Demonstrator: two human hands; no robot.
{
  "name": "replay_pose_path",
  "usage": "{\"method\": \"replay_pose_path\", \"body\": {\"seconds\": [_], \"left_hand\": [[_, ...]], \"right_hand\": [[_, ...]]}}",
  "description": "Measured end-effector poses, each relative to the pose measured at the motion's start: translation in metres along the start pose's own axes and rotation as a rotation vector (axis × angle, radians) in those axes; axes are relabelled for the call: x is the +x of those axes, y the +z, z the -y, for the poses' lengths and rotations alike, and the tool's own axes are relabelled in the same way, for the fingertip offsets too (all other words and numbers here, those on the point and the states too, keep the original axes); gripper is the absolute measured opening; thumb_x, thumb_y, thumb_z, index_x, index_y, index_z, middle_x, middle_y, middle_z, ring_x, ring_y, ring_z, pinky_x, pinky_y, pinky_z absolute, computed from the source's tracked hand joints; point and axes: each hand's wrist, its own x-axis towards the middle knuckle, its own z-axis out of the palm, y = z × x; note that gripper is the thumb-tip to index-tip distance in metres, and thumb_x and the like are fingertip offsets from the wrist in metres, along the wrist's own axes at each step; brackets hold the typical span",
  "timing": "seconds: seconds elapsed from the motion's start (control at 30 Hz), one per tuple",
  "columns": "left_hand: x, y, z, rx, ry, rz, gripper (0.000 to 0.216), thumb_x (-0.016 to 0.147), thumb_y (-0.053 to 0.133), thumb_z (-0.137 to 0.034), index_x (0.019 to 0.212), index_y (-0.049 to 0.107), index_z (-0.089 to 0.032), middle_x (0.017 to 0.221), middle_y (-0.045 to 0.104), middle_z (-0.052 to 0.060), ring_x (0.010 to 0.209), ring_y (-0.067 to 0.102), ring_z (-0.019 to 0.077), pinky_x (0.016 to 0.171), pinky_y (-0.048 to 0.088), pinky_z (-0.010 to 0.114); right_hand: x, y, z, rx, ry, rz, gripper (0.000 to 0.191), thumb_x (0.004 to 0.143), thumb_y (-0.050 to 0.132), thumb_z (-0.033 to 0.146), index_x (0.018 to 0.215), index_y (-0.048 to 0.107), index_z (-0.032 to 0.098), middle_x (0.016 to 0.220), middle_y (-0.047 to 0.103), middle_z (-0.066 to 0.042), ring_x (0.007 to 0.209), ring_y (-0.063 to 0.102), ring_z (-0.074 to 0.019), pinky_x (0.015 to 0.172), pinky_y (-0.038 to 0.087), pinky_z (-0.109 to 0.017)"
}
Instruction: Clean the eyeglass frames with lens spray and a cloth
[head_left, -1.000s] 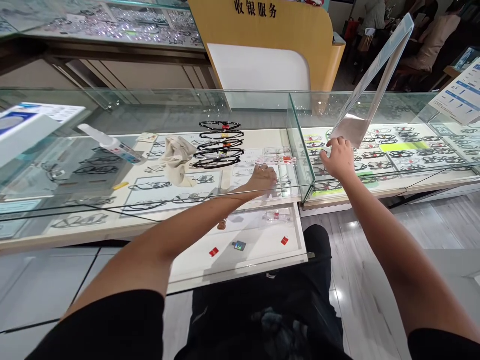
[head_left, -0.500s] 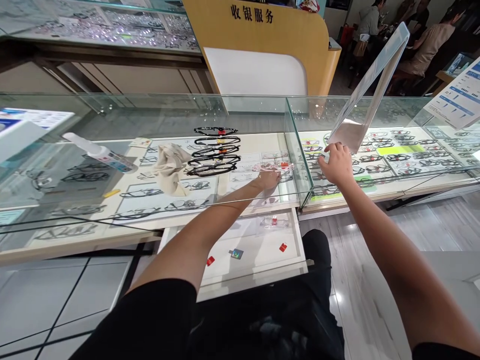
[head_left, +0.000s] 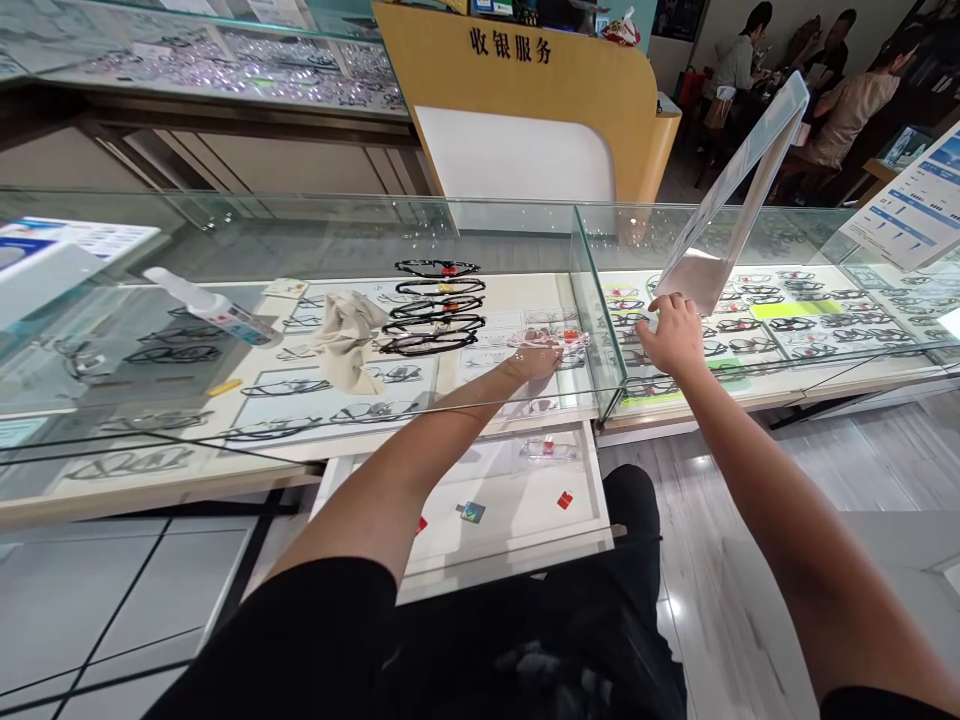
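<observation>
My left hand (head_left: 536,358) reaches under the glass counter top (head_left: 315,300) into the display case, over the pulled-out tray (head_left: 517,520). Its fingers close on a clear pair of glasses with a red tag (head_left: 551,339). My right hand (head_left: 675,335) rests on the glass top of the neighbouring case, fingers curled at the foot of a tilted acrylic sign stand (head_left: 731,195). Several black frames (head_left: 435,310) lie stacked on the glass to the left of my left hand.
A crumpled cloth (head_left: 345,335) and a spray bottle (head_left: 214,308) lie on the glass top. Another clear pair (head_left: 547,449) and red tags (head_left: 565,499) sit on the open tray. A yellow cashier desk (head_left: 540,90) stands behind. People sit at the far right (head_left: 840,100).
My left hand has slid deeper under the glass to the clear glasses. The view shifted slightly; my right hand stays at the sign stand's foot.
</observation>
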Motion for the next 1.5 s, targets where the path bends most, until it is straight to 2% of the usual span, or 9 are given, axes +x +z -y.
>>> {"method": "replay_pose_path", "body": {"seconds": [0.23, 0.5, 0.73, 0.9, 1.07, 1.2, 1.3, 1.4, 1.5], "left_hand": [[-0.011, -0.002, -0.009, 0.014, -0.011, 0.041, 0.045, 0.105, 0.073, -0.044, 0.141, 0.067, -0.018, 0.142, 0.069, 0.013, 0.123, 0.071, 0.0271, 0.104, 0.064, 0.051], [-0.020, 0.001, -0.012, -0.010, 0.020, -0.001, 0.021, 0.101, 0.059, -0.028, 0.101, 0.078, -0.018, 0.111, 0.076, 0.014, 0.110, 0.069, 0.0330, 0.094, 0.052, 0.043], [-0.034, -0.009, -0.023, -0.004, 0.026, -0.043, 0.023, 0.103, 0.056, -0.031, 0.101, 0.075, -0.017, 0.108, 0.074, 0.014, 0.118, 0.065, 0.0365, 0.102, 0.048, 0.047], [-0.080, -0.016, -0.049, -0.025, 0.117, -0.040, 0.013, 0.097, 0.058, -0.024, 0.100, 0.069, -0.019, 0.120, 0.074, 0.018, 0.124, 0.063, 0.0390, 0.108, 0.045, 0.051], [-0.164, -0.034, -0.081, -0.309, 0.362, 0.186, 0.035, 0.108, 0.038, -0.038, 0.079, 0.052, -0.025, 0.080, 0.071, 0.006, 0.076, 0.064, 0.0237, 0.075, 0.049, 0.039], [-0.198, -0.074, -0.082, -0.407, 0.571, -0.029, 0.052, 0.113, 0.031, -0.047, 0.069, 0.044, -0.023, 0.065, 0.061, 0.003, 0.064, 0.054, 0.0199, 0.082, 0.048, 0.040], [-0.187, -0.101, -0.063, -0.281, 0.511, -0.297, 0.064, 0.115, 0.033, -0.055, 0.061, 0.042, -0.022, 0.056, 0.055, 0.004, 0.062, 0.051, 0.0196, 0.083, 0.046, 0.042], [-0.166, -0.111, -0.043, -0.071, 0.370, -0.484, 0.058, 0.111, 0.049, -0.057, 0.068, 0.063, -0.020, 0.090, 0.079, 0.011, 0.096, 0.065, 0.0292, 0.091, 0.045, 0.047], [-0.152, -0.106, -0.034, 0.058, 0.305, -0.492, 0.038, 0.106, 0.061, -0.050, 0.095, 0.082, -0.020, 0.138, 0.079, 0.012, 0.130, 0.060, 0.0369, 0.104, 0.044, 0.053]], "right_hand": [[0.000, -0.002, 0.000, -0.003, -0.009, 0.016, 0.043, 0.100, 0.047, 0.039, 0.130, 0.066, 0.015, 0.144, 0.065, -0.024, 0.130, 0.056, -0.0450, 0.111, 0.050, -0.064], [0.003, 0.005, -0.005, 0.039, -0.021, -0.019, 0.039, 0.099, 0.050, 0.039, 0.126, 0.067, 0.017, 0.140, 0.067, -0.024, 0.127, 0.057, -0.0450, 0.109, 0.050, -0.065], [0.002, 0.003, -0.004, 0.041, -0.010, -0.019, 0.038, 0.098, 0.050, 0.038, 0.125, 0.067, 0.017, 0.141, 0.067, -0.024, 0.127, 0.057, -0.0446, 0.109, 0.050, -0.064], [0.002, 0.003, -0.003, 0.015, -0.005, -0.014, 0.038, 0.099, 0.050, 0.038, 0.125, 0.066, 0.017, 0.139, 0.066, -0.024, 0.127, 0.057, -0.0446, 0.109, 0.051, -0.063], [0.002, 0.002, -0.002, -0.005, -0.001, -0.003, 0.039, 0.099, 0.049, 0.037, 0.127, 0.066, 0.015, 0.140, 0.066, -0.024, 0.128, 0.056, -0.0439, 0.110, 0.050, -0.060], [0.001, -0.002, 0.000, 0.021, -0.007, 0.013, 0.039, 0.099, 0.050, 0.036, 0.128, 0.067, 0.015, 0.141, 0.066, -0.024, 0.129, 0.056, -0.0437, 0.110, 0.049, -0.060], [0.000, -0.006, 0.002, 0.025, 0.008, 0.041, 0.041, 0.101, 0.049, 0.035, 0.131, 0.066, 0.013, 0.145, 0.065, -0.025, 0.132, 0.056, -0.0441, 0.112, 0.049, -0.060], [-0.001, -0.010, 0.005, 0.015, 0.020, 0.060, 0.042, 0.102, 0.049, 0.035, 0.133, 0.066, 0.012, 0.147, 0.064, -0.025, 0.135, 0.055, -0.0440, 0.114, 0.048, -0.059], [-0.001, -0.011, 0.006, 0.006, 0.022, 0.069, 0.043, 0.103, 0.050, 0.035, 0.134, 0.065, 0.012, 0.148, 0.064, -0.025, 0.136, 0.055, -0.0433, 0.115, 0.048, -0.057]]}}
